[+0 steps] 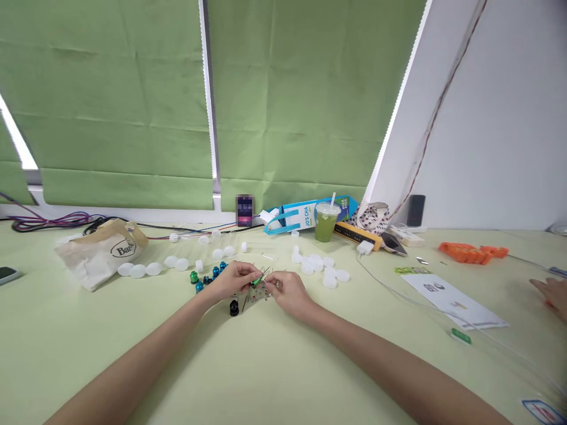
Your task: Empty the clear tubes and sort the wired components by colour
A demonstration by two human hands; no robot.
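Both hands (235,278) (290,292), one green piece (257,282)

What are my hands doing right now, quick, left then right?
Left hand: closed, holding a small green piece.
Right hand: curled in at the same piece; whether it grips anything can't be told.

Knob (234,307) before left hand (235,278), paper bag (95,262) left, cup (326,226) before carrier bag (292,218), sheet (449,300) right

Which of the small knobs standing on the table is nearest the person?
The black knob, on the near side of the left hand; the green knob and blue knobs sit farther back.
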